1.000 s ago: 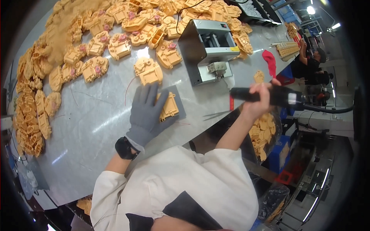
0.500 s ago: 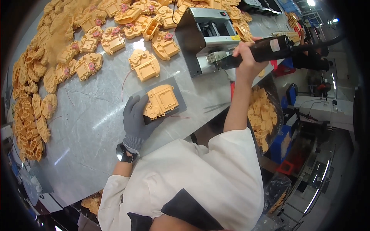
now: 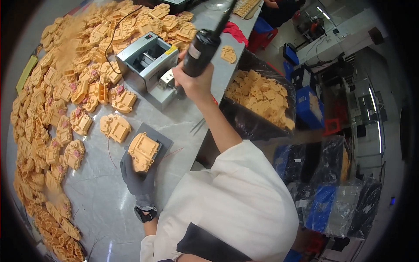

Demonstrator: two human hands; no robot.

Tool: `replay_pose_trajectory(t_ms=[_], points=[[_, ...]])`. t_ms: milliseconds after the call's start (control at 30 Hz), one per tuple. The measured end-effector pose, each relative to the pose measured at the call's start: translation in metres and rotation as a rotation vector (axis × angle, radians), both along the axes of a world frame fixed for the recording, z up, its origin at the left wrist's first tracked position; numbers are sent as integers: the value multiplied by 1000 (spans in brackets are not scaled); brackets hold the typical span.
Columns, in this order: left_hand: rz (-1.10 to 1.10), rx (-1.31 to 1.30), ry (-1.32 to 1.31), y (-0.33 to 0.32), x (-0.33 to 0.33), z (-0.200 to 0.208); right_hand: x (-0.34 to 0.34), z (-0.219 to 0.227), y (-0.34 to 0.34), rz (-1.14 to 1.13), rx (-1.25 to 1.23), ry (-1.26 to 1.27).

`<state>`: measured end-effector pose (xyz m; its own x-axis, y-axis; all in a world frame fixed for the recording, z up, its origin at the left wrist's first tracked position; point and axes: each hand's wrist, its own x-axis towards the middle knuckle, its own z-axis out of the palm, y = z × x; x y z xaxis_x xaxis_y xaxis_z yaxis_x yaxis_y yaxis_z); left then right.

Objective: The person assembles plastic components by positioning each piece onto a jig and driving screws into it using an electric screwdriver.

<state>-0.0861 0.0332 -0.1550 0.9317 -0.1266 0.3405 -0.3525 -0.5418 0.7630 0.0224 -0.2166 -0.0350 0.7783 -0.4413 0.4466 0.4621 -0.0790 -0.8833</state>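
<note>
The gloved left hand (image 3: 139, 180) grips an orange moulded plastic part (image 3: 142, 151), ribbed and blocky, held on a dark pad (image 3: 162, 136) on the desk (image 3: 104, 205). Beyond it, the bare right hand (image 3: 192, 81) is clenched around a black power screwdriver (image 3: 201, 47), raised beside a grey box-shaped machine (image 3: 148, 65) bearing a small yellow label (image 3: 171, 50), with a black bin of orange parts (image 3: 262, 98) to the hand's right.

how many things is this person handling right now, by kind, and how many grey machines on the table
Orange plastic part under the gloved left hand: 1
Grey pad beneath that part: 1
Black power tool gripped in the bare right hand: 1
Grey box machine on the table: 1
Total: 4
The loose orange parts heaped around are too many to count.
</note>
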Motion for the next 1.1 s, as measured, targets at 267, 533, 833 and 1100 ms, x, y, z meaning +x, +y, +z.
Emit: replay_pose_trajectory(t_ms=[267, 533, 833, 1100], points=[[62, 66, -4, 2, 0, -1, -62, 1, 52, 427, 170, -33], [48, 110, 74, 11, 1, 5, -65, -6, 64, 687, 114, -139], [23, 63, 71, 18, -2, 1, -59, -14, 80, 712, 76, -113], [10, 60, 56, 19, 0, -2, -53, -17, 86, 690, 61, -71]])
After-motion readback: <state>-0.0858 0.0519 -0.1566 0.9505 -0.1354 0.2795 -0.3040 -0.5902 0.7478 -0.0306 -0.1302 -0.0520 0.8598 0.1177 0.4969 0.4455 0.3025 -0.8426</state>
